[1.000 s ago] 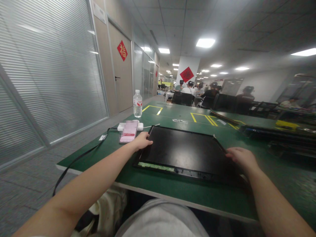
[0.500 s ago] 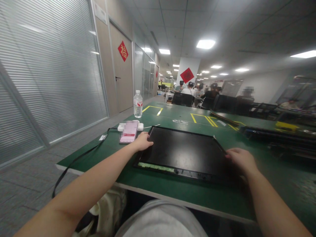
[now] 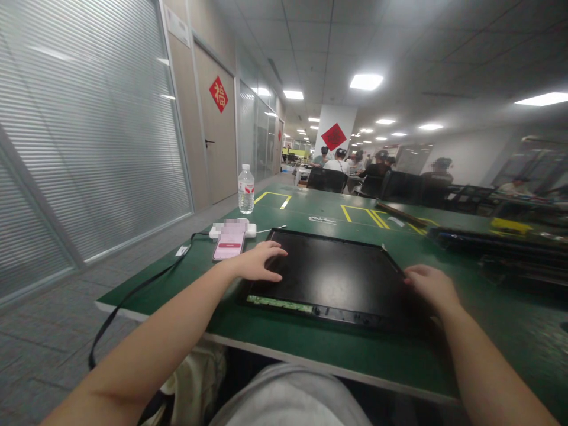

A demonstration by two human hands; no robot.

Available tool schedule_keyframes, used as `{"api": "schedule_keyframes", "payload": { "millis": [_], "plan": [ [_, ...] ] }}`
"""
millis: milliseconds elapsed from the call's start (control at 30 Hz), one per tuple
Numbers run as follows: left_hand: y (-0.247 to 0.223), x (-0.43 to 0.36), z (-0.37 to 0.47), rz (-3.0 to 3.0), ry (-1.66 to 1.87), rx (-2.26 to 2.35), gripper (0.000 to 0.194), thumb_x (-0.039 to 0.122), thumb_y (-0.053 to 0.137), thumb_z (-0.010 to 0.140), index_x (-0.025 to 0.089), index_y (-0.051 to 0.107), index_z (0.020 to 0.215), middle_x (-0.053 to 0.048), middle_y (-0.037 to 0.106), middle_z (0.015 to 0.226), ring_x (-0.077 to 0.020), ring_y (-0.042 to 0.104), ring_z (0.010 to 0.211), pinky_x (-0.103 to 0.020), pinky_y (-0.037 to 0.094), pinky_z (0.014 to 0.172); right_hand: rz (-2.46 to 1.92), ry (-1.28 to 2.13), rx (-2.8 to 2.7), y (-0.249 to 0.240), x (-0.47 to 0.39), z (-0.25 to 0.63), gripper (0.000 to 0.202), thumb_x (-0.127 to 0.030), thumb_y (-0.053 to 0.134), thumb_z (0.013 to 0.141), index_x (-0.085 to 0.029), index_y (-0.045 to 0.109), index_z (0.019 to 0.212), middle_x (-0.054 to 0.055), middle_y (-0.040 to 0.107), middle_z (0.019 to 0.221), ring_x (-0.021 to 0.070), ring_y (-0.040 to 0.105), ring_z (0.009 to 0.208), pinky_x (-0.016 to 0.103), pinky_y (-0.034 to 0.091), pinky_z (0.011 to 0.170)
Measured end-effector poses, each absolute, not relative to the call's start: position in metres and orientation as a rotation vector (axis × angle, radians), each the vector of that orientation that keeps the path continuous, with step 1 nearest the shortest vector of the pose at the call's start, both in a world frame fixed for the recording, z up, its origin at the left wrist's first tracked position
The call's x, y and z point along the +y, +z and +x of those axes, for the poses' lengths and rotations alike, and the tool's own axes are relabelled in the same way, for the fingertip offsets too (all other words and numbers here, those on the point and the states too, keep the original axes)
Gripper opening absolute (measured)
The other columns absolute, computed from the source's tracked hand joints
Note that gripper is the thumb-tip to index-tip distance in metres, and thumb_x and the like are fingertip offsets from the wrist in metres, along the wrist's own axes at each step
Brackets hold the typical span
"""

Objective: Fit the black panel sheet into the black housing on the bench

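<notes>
A black flat display panel (image 3: 335, 269) lies face up on the green table, with a green circuit board strip (image 3: 279, 304) exposed along its near edge. Over the panel's left edge is my left hand (image 3: 261, 263), thumb and fingers spread apart; whether it touches the surface I cannot tell. At the opposite side, my right hand (image 3: 430, 287) has its fingers closed on the panel's right edge, the fingertips partly hidden beneath. A phone (image 3: 229, 242) with a lit screen sits just beyond my left hand, leaning on a white power strip (image 3: 251, 229).
A water bottle (image 3: 246, 190) stands at the table's far left. A black cable (image 3: 133, 290) hangs over the left edge. Dark panels and frames (image 3: 465, 239) are stacked at right. Yellow tape (image 3: 361, 213) marks the green table (image 3: 310, 343); people (image 3: 337, 161) sit beyond.
My left hand has moved from the panel's left edge inward and nearer to me, its fingers spreading. My right hand stays at the right edge. The view has shifted slightly.
</notes>
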State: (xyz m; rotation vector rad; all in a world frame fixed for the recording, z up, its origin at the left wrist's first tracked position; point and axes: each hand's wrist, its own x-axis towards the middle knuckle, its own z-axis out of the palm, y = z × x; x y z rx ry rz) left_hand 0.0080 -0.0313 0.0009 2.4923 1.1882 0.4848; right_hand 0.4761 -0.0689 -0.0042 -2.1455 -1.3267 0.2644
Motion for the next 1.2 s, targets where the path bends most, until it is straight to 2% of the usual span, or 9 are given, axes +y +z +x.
{"api": "schedule_keyframes", "payload": {
  "millis": [133, 233, 333, 500, 933, 1100, 1200],
  "plan": [
    [0.007, -0.036, 0.003, 2.473, 0.411, 1.045, 0.076, 0.045, 0.085, 0.065, 0.027, 0.061, 0.134, -0.013, 0.045, 0.151, -0.0340, 0.040, 0.141, -0.042, 0.033, 0.114, -2.050, 0.166, -1.526, -0.008, -0.066, 0.473, 0.028, -0.025, 0.058, 0.074, -0.024, 0.077, 0.095, 0.005, 0.077, 0.099, 0.0259, 0.069, 0.098, 0.034, 0.050, 0.086],
    [0.010, -0.038, 0.001, 2.483, 0.383, 0.987, 0.082, 0.044, 0.088, 0.060, 0.027, 0.061, 0.135, -0.013, 0.046, 0.152, -0.0342, 0.041, 0.141, -0.041, 0.032, 0.115, -1.957, 0.239, -1.694, -0.012, -0.063, 0.472, 0.037, -0.023, 0.058, 0.074, -0.026, 0.077, 0.106, 0.002, 0.074, 0.116, 0.0251, 0.066, 0.110, 0.034, 0.046, 0.100],
    [0.011, -0.038, -0.001, 2.494, 0.349, 0.928, 0.086, 0.042, 0.090, 0.057, 0.025, 0.060, 0.136, -0.013, 0.046, 0.152, -0.0343, 0.041, 0.141, -0.041, 0.031, 0.115, -1.936, 0.319, -1.777, -0.018, -0.061, 0.472, 0.038, -0.021, 0.059, 0.074, -0.027, 0.078, 0.106, 0.000, 0.071, 0.123, 0.0245, 0.062, 0.119, 0.034, 0.042, 0.107],
    [0.015, -0.037, 0.000, 2.490, 0.343, 0.847, 0.090, 0.040, 0.091, 0.053, 0.026, 0.060, 0.136, -0.013, 0.045, 0.153, -0.0354, 0.041, 0.140, -0.042, 0.031, 0.116, -1.955, 0.346, -1.788, -0.020, -0.060, 0.475, 0.033, -0.022, 0.059, 0.076, -0.026, 0.080, 0.101, -0.001, 0.072, 0.121, 0.0248, 0.062, 0.120, 0.035, 0.041, 0.109],
    [0.011, -0.035, 0.006, 2.481, 0.455, 0.744, 0.079, 0.028, 0.086, 0.055, 0.026, 0.065, 0.131, -0.011, 0.048, 0.151, -0.0344, 0.045, 0.138, -0.042, 0.031, 0.116, -2.015, 0.325, -1.760, -0.013, -0.062, 0.468, 0.025, -0.021, 0.059, 0.077, -0.027, 0.080, 0.090, 0.000, 0.074, 0.115, 0.0245, 0.064, 0.117, 0.033, 0.043, 0.106],
    [0.010, -0.035, 0.007, 2.475, 0.436, 0.731, 0.077, 0.025, 0.084, 0.057, 0.025, 0.064, 0.132, -0.011, 0.047, 0.151, -0.0336, 0.045, 0.138, -0.042, 0.030, 0.117, -2.026, 0.307, -1.734, -0.012, -0.064, 0.469, 0.028, -0.024, 0.058, 0.079, -0.026, 0.079, 0.097, 0.001, 0.075, 0.113, 0.0249, 0.065, 0.113, 0.034, 0.045, 0.103],
    [0.009, -0.035, 0.007, 2.455, 0.440, 0.785, 0.072, 0.032, 0.085, 0.061, 0.025, 0.065, 0.129, -0.011, 0.048, 0.150, -0.0326, 0.045, 0.138, -0.041, 0.031, 0.116, -2.062, 0.209, -1.690, -0.012, -0.063, 0.473, 0.031, -0.027, 0.058, 0.078, -0.025, 0.078, 0.101, 0.003, 0.074, 0.114, 0.0258, 0.066, 0.111, 0.035, 0.047, 0.100]
  ]
}}
